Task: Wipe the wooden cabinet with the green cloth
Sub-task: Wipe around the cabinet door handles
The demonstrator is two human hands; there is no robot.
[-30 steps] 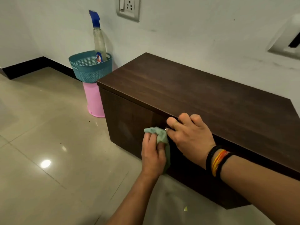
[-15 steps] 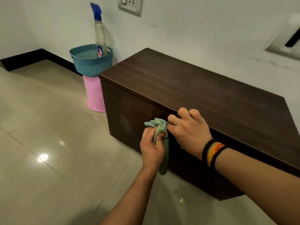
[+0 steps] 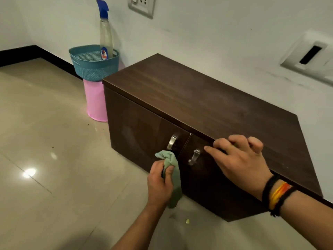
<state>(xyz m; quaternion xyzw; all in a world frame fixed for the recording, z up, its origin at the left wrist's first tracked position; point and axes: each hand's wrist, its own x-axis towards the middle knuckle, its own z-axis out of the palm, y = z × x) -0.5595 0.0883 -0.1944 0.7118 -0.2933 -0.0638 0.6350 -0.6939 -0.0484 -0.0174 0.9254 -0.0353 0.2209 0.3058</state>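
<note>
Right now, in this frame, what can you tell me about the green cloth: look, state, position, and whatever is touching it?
The soft, pale green cloth is bunched and crumpled, not spread flat. The left hand grips its middle; a wad sticks out above the fingers and a tail hangs below the hand toward the tiled floor. Its upper end sits against the front of the dark brown wooden cabinet, below the left door's metal handle. The right hand rests on the cabinet's top edge, clear of the cloth.

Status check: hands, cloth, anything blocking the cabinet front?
Left hand gripping green cloth against dark wooden cabinet front. Right hand open on top edge. Two metal door handles beside cloth; nothing blocking.
</note>
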